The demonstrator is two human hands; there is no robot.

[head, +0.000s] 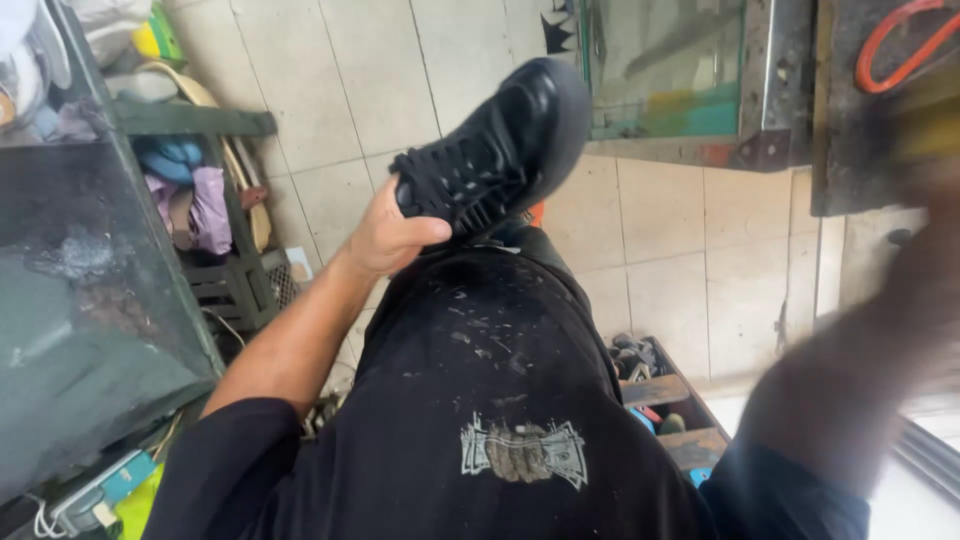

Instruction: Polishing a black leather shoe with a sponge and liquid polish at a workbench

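- Left hand (385, 232): arm stretched forward and down from a black sleeve, forearm bare, wrist cocked slightly up. Thumb lies across the near side of the black shoe (495, 145); the other fingers wrap under it at the heel end and are out of sight. Clamped on the shoe.
- The shoe: one, a black lace-up, held out in front of the person's chest, over the pale floor tiles (660, 250). Toe points up and away to the right, laces face the camera, heel sits in the hand. Toe somewhat blurred.
- Right arm (860, 370): raised across the right edge of the view, heavily blurred. The hand itself runs to a smear at the upper right; cannot tell whether its fingers are spread or closed, or whether it holds anything.
- Black shirt (480, 400) fills the lower middle, flecked with pale specks, one grey-white printed motif on the front.
- Left side: one dark glass-fronted case (90, 300), dusty. Behind it a dark slatted rack (235, 285) with cloth bundles, blue and lilac, stuffed in.
- Top: one glass tank (665, 65) with a metal corner frame, greenish inside. To its right a dark board carrying one orange loop (900, 50).
- Lower right: one wooden tray (690, 440), divided, with small dark and blue items inside; too small to count.
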